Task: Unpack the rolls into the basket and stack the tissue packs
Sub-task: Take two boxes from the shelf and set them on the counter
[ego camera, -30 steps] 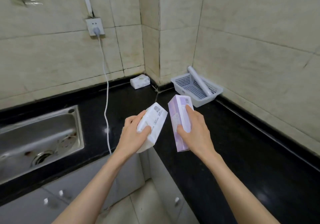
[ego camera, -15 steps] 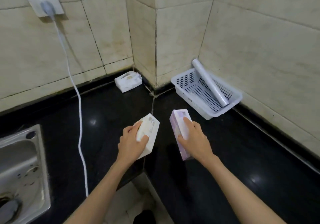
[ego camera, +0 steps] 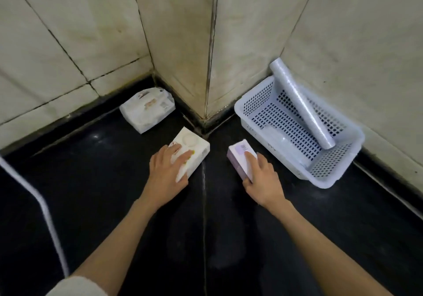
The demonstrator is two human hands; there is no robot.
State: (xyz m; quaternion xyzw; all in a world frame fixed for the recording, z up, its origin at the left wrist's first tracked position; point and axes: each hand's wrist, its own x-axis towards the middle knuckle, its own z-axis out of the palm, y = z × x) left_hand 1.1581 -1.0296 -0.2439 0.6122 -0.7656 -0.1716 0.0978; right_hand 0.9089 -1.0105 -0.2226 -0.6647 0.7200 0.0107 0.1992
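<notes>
Nearest: two bare arms, reaching out over the black counter [ego camera: 114, 192]. A white cord [ego camera: 43, 206] at the left edge.

Next, the left hand [ego camera: 168, 174], fingers laid over the top of a white tissue pack [ego camera: 193, 151], thumb tucked round its near end. Holding it, then. Pack flat on the counter, or very nearly; hard to tell.

Beside it, the right hand [ego camera: 263, 179], fingers along the top of a purple tissue pack [ego camera: 241, 158], thumb curled on the near side. Also holding. Pack standing on its long thin side on the counter, well apart from the white one.

Farther right, a white plastic basket [ego camera: 338, 179] with holes, close to the wall. One clear plastic roll [ego camera: 299, 104] inside, leaning up over the far rim. Something pale and see-through on the basket floor too; maybe wrapping, cannot tell.

Farthest, in the corner by the tiled wall [ego camera: 171, 32], another white tissue pack [ego camera: 147, 110], lying alone.

So: at least one roll in the basket already. Stacking not done yet. Three packs, all apart, none on top of another. Probably next: put one held pack on the other, then add the corner one.
</notes>
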